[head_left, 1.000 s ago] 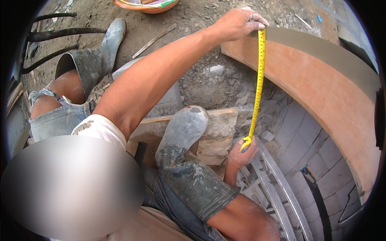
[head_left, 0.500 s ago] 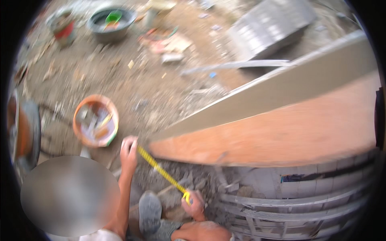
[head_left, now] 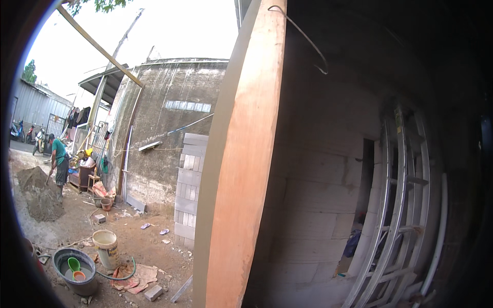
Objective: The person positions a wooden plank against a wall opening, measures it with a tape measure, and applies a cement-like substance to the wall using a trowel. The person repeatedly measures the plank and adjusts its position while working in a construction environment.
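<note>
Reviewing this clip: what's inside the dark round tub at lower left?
The dark round tub holds a green scoop and an orange one above greyish, liquid-looking contents. Those contents cover the bottom, so anything beneath cannot be seen.

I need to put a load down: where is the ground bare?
The dirt nearer than the slippers, between the sack and the block stack beside the panel, looks mostly bare. It is crowded left of there, where the tub, white pail, hose and sack sit close together. At right, the ladder takes up room by the wall.
</note>
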Motion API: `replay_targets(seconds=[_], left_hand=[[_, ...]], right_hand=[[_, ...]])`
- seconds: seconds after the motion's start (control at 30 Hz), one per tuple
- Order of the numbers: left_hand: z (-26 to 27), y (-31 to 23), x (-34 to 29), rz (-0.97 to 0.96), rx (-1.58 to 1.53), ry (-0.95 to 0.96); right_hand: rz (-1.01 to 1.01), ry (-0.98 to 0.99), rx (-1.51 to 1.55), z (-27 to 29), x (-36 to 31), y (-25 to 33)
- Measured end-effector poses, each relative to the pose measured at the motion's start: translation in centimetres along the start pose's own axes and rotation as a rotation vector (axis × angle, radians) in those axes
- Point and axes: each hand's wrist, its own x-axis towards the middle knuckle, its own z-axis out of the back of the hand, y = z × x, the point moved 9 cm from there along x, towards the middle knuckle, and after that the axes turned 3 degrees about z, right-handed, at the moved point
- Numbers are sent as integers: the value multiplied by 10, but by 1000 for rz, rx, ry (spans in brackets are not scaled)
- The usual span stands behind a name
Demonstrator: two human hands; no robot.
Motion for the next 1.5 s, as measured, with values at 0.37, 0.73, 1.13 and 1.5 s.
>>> replay_targets(seconds=[0.37,0.73,1.13,1.5], left_hand=[[321,-778,-155,-823,391,-266],[516,-1183,-160,-647,873,-2033],[501,-1180,-149,-811,486,-2021],[629,-1123,-204,-1066,-161,-1668]], right_hand=[[-288,-1073,151,331,-216,350],[290,-945,-534,630,-189,755],[720,-936,-1297,655,-29,1164],[550,-953,-1359,647,55,1194]])
